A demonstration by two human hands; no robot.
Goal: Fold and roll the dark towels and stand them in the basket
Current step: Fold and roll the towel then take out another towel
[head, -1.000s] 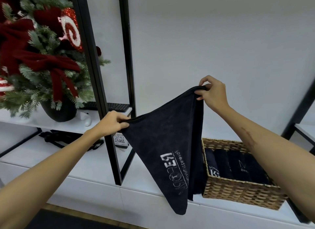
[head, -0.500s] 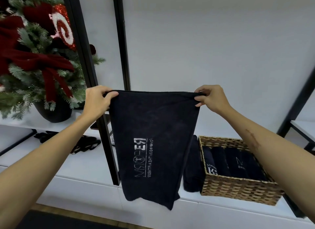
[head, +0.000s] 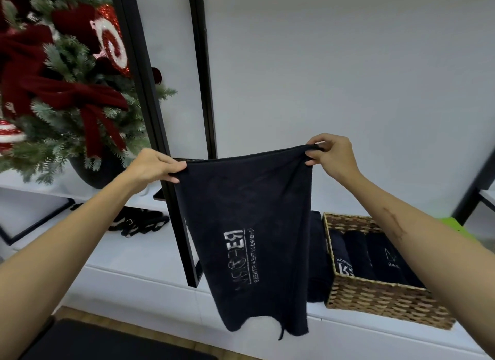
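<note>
Left hand pinched the dark towel at its top left corner; right hand pinched the top right corner, slightly higher. Cloth hung flat below both grips, printed lettering reversed. Wicker basket sat below the right hand, rolled towels inside.

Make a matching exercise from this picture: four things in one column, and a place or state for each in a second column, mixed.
Things:
1. towel
2. basket
3. tree
4. rolled towels

Places or states:
A. far left, with red bows
B. held up by both hands, hanging open
C. on the white shelf, at the right
D. standing side by side inside the basket

Pairs: 1-B, 2-C, 3-A, 4-D
</note>
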